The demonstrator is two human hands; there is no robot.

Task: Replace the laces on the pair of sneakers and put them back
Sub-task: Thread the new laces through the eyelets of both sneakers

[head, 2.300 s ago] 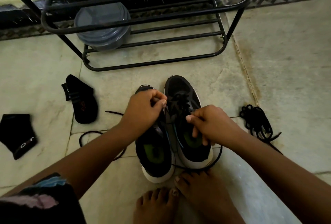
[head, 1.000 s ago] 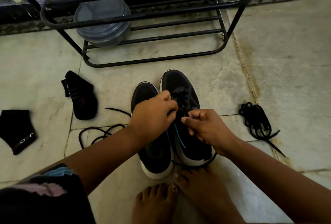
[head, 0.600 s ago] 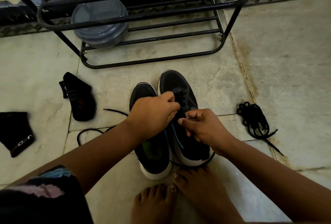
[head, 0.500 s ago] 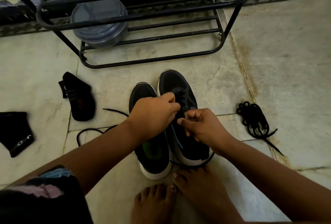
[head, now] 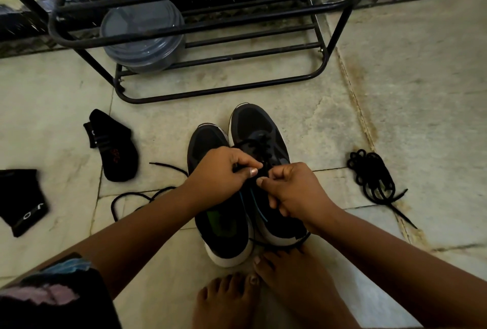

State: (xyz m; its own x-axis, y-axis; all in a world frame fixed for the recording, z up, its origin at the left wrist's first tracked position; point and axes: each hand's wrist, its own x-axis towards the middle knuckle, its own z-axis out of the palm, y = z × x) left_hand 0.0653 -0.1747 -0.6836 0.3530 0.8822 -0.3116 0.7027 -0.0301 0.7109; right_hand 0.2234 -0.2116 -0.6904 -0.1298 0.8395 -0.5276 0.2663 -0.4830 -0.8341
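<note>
Two black sneakers are stood side by side on the floor, just before a black metal shoe rack (head: 200, 91). The right sneaker (head: 259, 128) is under work: a black lace (head: 259, 145) is seen crossed through its forward eyelets, and both hands are met over its mid-section. The left hand (head: 221, 174) is curled, its fingers (head: 246, 169) pinching the lace; the right hand (head: 292, 191) is likewise curled, thumb and fingers nipped on the lace at the same spot. A trailing end is seen looped round the heel of that shoe, near the bare feet.

The left sneaker (head: 208, 141) is judged unlaced: no lace is discernible on its exposed toe and open throat, though its eyelet area is partly hidden by the left hand. A loose lace (head: 131, 197) lies on the floor to its left, running under the forearm. A bundled lace (head: 371, 174) lies well apart to the right; whether old or new cannot be told. Two black socks (head: 113, 147) lie at the left.

Assessment: lacing of one shoe is part done; upper eyelets, tying, the second shoe and return to the rack are outstanding.
</note>
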